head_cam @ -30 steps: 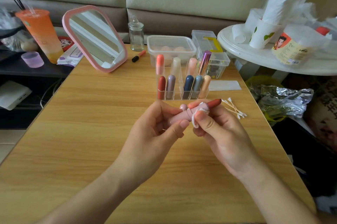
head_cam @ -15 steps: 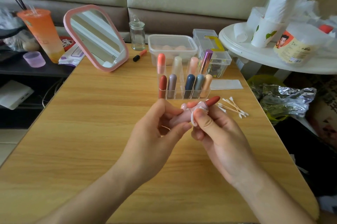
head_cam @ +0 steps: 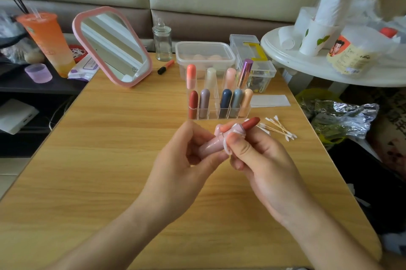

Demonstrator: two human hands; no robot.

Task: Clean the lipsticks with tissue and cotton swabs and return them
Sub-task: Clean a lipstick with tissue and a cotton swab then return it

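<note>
While the left hand (head_cam: 175, 166) grips the lipstick (head_cam: 216, 142) tube, the right hand (head_cam: 261, 164) pinches tissue (head_cam: 228, 145) around its neck, tip pointing up-right.

No text legible anywhere. Printed label with a cartoon face on the tub (head_cam: 349, 56), side table: lettering too blurred. Green logo on orange cup (head_cam: 47, 41): unreadable. Purple print on wipes pack (head_cam: 84, 67): unreadable. Small round mark on mirror (head_cam: 114, 50) glass, lower corner: too small.
</note>
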